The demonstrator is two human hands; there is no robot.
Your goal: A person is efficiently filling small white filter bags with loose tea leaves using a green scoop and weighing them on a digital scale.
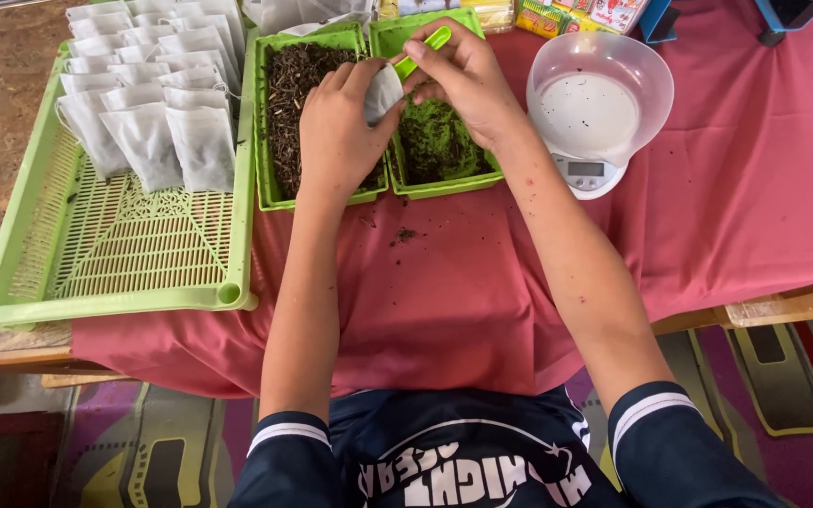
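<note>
Sleeves: dark navy cuffs with white stripes (286, 435), closest to the lens.
Left hand (336, 132): fingers pinched around a small white paper sachet (383, 92), held upright above two green trays.
Right hand (463, 75): fingers closed on a lime-green plastic scoop (422, 52), tip at the sachet's mouth.
Beneath the fingers: green tray of dark dried leaves (294, 103), green tray of mossy herb (439, 146).
Right of the fingers: white kitchen scale (595, 113).
</note>
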